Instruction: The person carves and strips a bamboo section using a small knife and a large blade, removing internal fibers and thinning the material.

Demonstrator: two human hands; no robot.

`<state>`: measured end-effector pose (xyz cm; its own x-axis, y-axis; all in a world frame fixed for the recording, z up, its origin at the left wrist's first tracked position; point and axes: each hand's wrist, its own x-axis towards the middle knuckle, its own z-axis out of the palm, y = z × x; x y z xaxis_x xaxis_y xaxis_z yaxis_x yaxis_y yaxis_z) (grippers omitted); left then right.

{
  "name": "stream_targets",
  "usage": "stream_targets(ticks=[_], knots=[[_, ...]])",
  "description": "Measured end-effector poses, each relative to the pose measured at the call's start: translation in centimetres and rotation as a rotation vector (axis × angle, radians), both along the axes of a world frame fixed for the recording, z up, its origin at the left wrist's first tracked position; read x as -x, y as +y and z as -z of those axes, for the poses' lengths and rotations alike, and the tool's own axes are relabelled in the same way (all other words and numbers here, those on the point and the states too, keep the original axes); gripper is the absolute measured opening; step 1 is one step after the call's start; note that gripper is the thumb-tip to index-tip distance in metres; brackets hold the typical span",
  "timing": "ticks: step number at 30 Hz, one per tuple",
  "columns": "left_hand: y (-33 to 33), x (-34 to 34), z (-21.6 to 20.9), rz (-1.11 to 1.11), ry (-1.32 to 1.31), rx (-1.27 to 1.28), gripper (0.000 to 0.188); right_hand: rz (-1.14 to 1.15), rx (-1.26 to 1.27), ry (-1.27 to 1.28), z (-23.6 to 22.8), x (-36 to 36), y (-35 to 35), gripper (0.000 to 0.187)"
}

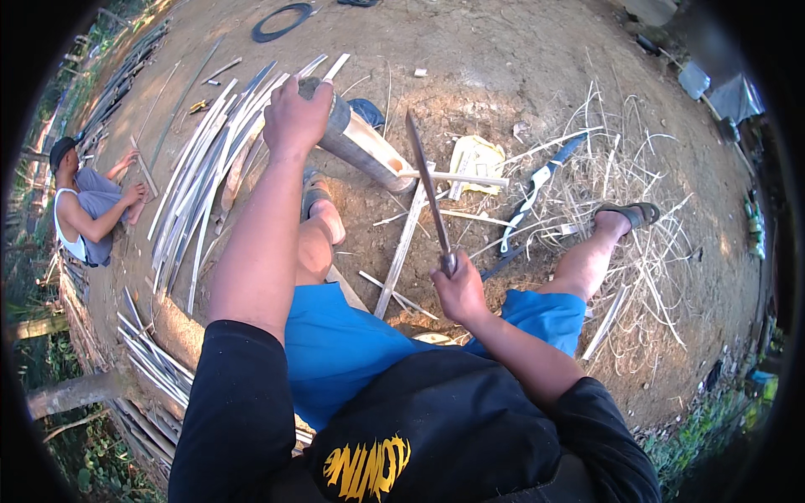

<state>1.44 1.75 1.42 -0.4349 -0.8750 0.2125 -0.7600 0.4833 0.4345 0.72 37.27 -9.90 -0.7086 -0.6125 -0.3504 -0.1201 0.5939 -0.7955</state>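
My left hand [298, 117] is closed over the upper end of a thick, split bamboo section [362, 141], which leans with its lower end near the ground. Its pale inner side faces right. In my right hand [461, 293] is a machete [429, 184], its dark blade pointing up and away from me, apart from the bamboo. A pale bamboo strip [465, 178] juts rightward from the bamboo's lower end. Under that end, a longer flat strip [402, 247] slants toward me.
Many split strips [205, 168] lie in a bundle at left. Right of the machete are a long blue-and-white object [530, 197], a yellow-white bag [476, 163] and tangled shavings [637, 243]. Another person [88, 205] squats at far left holding a strip. A black coil [281, 23] lies farther off.
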Motion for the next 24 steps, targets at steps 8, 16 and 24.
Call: stream_targets(ticks=[8,16,24], knots=[[-1.4,0.6,-0.2,-0.037,-0.029,-0.034,0.084,0.051,0.172,-0.005,4.7,1.5,-2.9,0.033],[-0.9,2.4,-0.5,0.025,-0.076,-0.032,0.085,-0.093,-0.038,-0.653,8.2,5.2,-1.9,0.025],[-2.2,1.7,-0.6,-0.013,-0.082,-0.021,0.084,0.179,0.466,-0.103,-0.7,4.3,-4.8,0.029]])
